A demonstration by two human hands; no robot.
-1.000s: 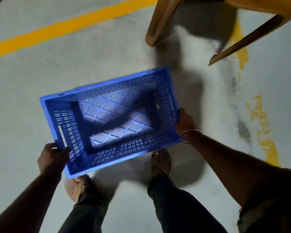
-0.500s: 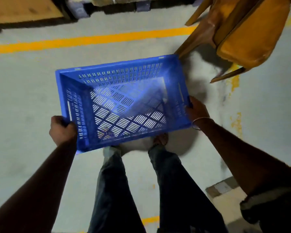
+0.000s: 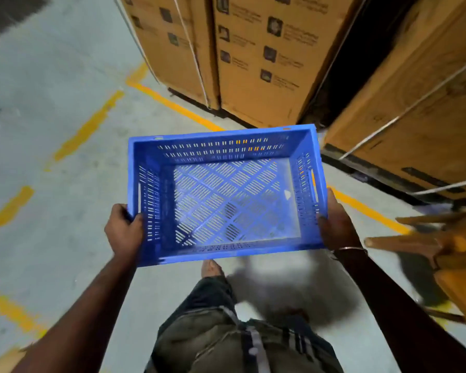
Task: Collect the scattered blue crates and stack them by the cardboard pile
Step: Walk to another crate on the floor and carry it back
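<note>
I carry an empty blue slotted crate level in front of me, above the grey floor. My left hand grips its left end wall, thumb curled over the rim. My right hand, a metal bangle on the wrist, grips the right end by the handle slot. Tall stacks of strapped cardboard boxes rise just beyond the crate's far rim. No other blue crate is in sight.
More strapped cardboard boxes stand at the right, with a dark gap between the stacks. A tipped wooden chair lies at the right edge, legs pointing left. Yellow floor lines run along the boxes. My legs and one foot show below.
The view has swung up and around: the chair went from upper right to the right edge, and the cardboard stacks came into sight ahead. The crate, held by both hands throughout, is now level.
</note>
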